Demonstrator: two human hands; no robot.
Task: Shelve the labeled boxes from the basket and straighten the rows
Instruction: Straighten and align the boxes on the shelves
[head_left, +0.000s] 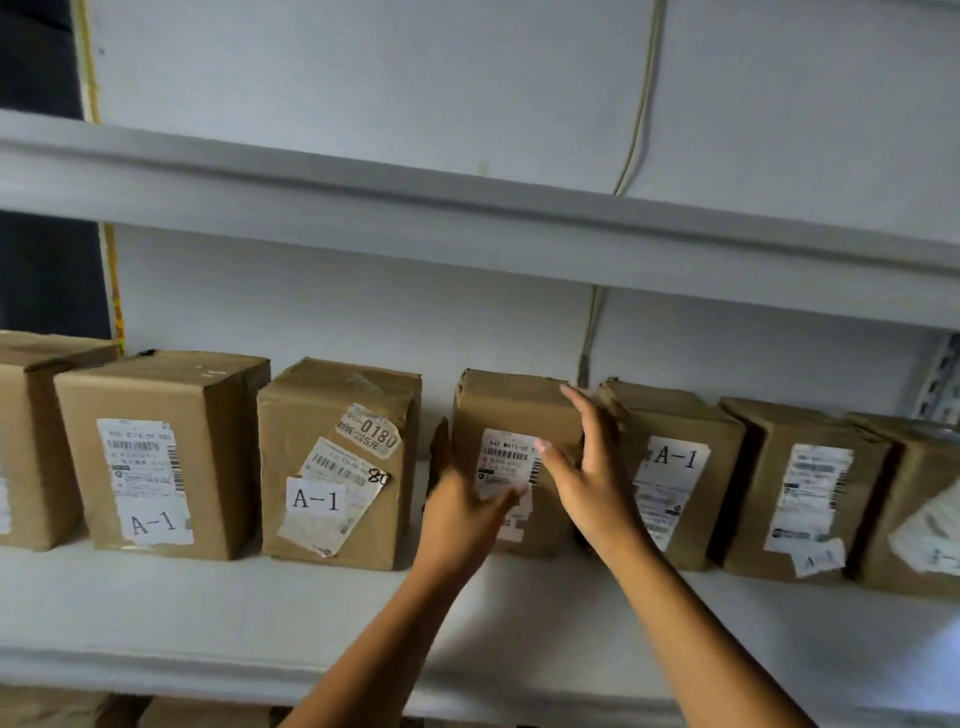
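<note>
Two hands flank one box (511, 415) on the shelf (260, 597): left hand (460, 512) open against its left face, right hand (584, 467) open, fingers straight along its right edge, neither gripping. Neighbour box (675, 467) sits tight to the right hand's far side. Risk, imo: a skewed push jams the right fingers btwn boxes or knocks the row crooked.

Left edge: I am seeing the leftmost brown cardboard box (26, 441) being cut off.
Right edge: the last brown cardboard box (919, 499) is running out.
Middle box label (506, 467): my hands are hiding its lower part.
</note>
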